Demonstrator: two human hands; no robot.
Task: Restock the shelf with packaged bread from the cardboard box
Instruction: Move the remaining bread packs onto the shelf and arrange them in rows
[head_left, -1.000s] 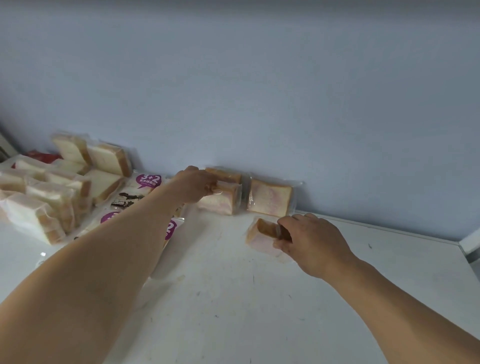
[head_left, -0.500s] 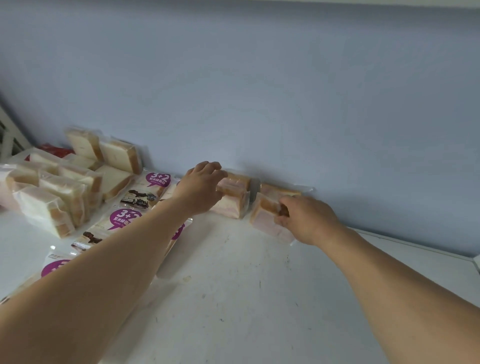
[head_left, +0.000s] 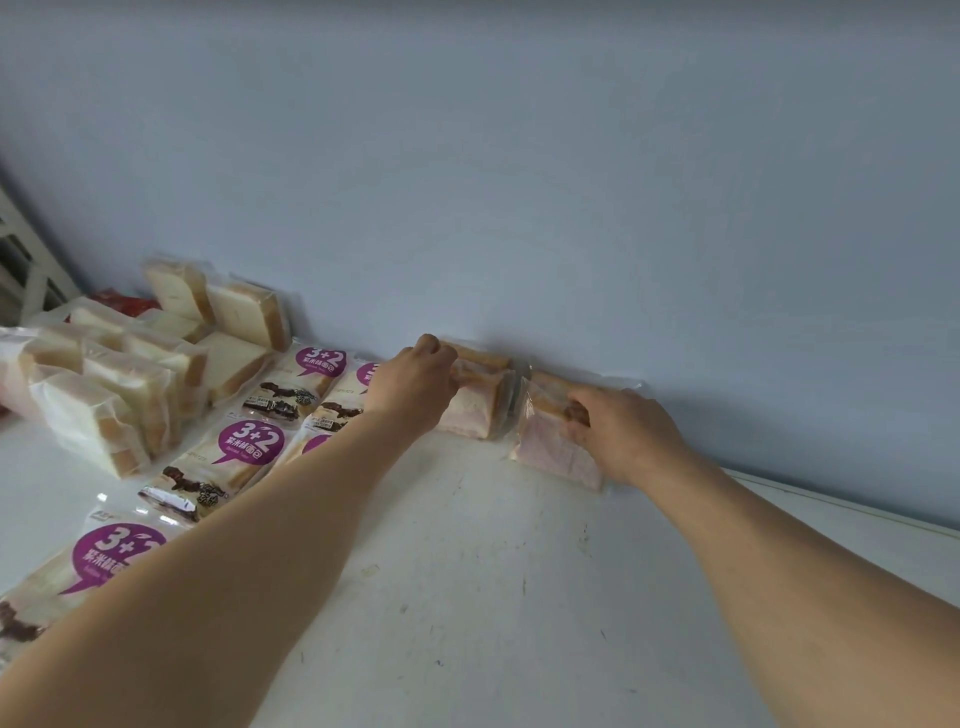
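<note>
We see two bare arms reach across a white shelf (head_left: 467, 597) toward a pale blue wall (head_left: 571, 182). The left hand (head_left: 415, 387) curls its fingers over the top of a pink bread pack (head_left: 475, 410) that stands upright at the back of the shelf. Another pack (head_left: 480, 356) stands just behind it, against the wall. The right hand (head_left: 621, 428) grips a second pink pack (head_left: 556, 452), which is tilted and touches the shelf with its lower edge. This pack sits just beside the left one. We think one more pack (head_left: 550, 379) stands behind it by the wall, but the hand hides most of it.

To the left, flat packs with purple labels (head_left: 249, 441) lie in rows on the shelf. The labels read "3+2". Further left, white bread packs (head_left: 130, 384) are piled close together, and two lean on the wall. A small red thing (head_left: 122, 301) peeks out behind the pile. A white frame (head_left: 26, 260) shows at the far left edge.
</note>
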